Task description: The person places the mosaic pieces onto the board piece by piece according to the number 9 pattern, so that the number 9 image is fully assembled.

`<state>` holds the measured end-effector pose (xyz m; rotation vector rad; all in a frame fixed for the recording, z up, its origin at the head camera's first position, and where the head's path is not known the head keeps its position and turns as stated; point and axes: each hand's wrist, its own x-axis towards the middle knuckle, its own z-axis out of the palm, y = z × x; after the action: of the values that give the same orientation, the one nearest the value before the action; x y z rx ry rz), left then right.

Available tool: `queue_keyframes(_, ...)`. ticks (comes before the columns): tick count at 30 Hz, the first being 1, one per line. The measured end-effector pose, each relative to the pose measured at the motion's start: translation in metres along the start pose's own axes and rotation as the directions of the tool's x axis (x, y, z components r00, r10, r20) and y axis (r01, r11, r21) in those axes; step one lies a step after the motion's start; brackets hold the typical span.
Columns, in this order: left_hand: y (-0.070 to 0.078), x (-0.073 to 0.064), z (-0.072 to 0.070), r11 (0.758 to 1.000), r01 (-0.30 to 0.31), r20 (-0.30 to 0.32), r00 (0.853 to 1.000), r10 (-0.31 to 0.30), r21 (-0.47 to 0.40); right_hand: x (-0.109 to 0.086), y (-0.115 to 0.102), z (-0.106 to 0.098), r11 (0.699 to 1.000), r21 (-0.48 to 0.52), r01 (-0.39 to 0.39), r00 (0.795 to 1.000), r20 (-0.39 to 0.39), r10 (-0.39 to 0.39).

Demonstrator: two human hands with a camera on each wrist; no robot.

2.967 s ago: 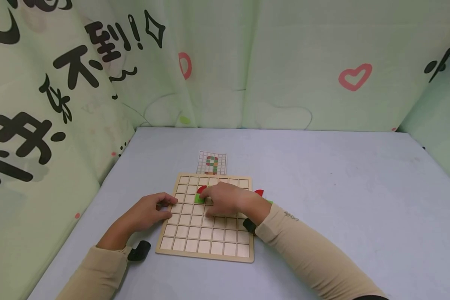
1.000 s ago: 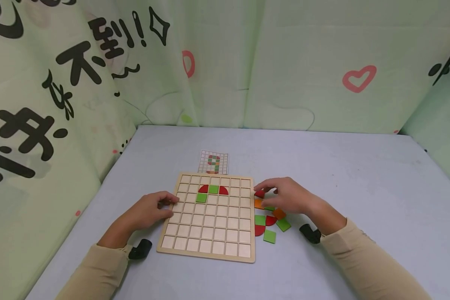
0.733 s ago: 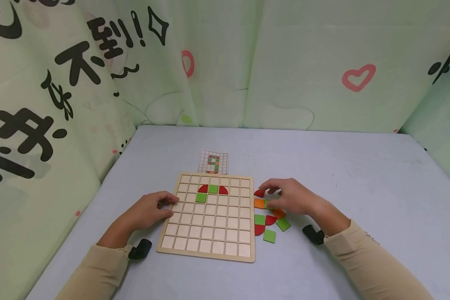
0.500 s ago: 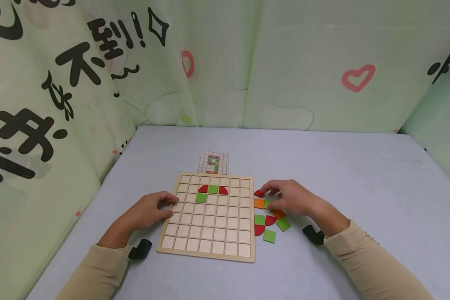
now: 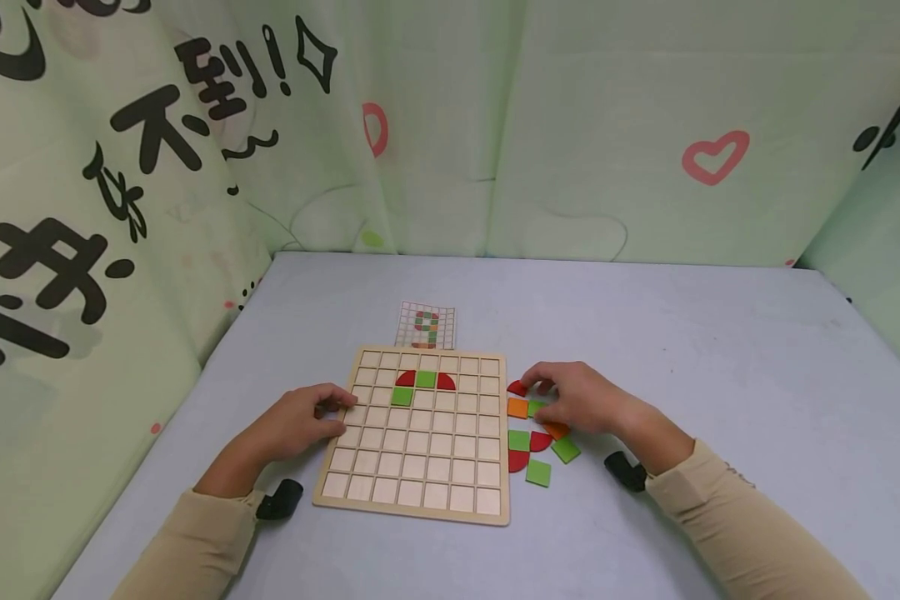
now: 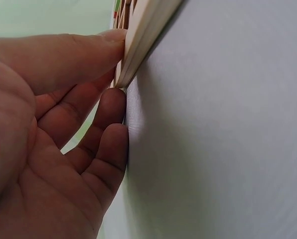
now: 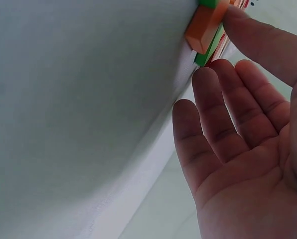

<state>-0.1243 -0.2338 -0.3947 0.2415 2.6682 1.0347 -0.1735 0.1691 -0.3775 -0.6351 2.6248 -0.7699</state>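
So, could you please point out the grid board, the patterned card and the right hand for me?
Grid board (image 5: 417,442): head view, on a bare cell near its middle.
Patterned card (image 5: 427,325): head view, on the middle of its printed face.
Right hand (image 5: 579,395): head view, on the back of the hand.

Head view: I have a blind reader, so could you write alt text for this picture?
A person's left hand touches the left edge of a wooden grid board holding four red and green pieces, while the right hand is at loose red, green and orange pieces beside it. A patterned card lies behind the board.
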Motion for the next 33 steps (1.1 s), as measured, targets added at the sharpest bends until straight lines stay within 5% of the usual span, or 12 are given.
queue_keyframes(12, 0.0001, -0.0013, 0.0, 1.0, -0.005, -0.004, 1.0, 0.005, -0.004, 0.0007, 0.0014, -0.0016, 0.999, -0.028, -0.046, 0.999, -0.006, 0.046)
queue_keyframes(33, 0.001, -0.0014, 0.0004, 1.0, 0.002, -0.005, 1.0, -0.002, -0.001, 0.0027, 0.0017, -0.0047, 0.998, -0.057, -0.012, 0.999, -0.047, 0.009)
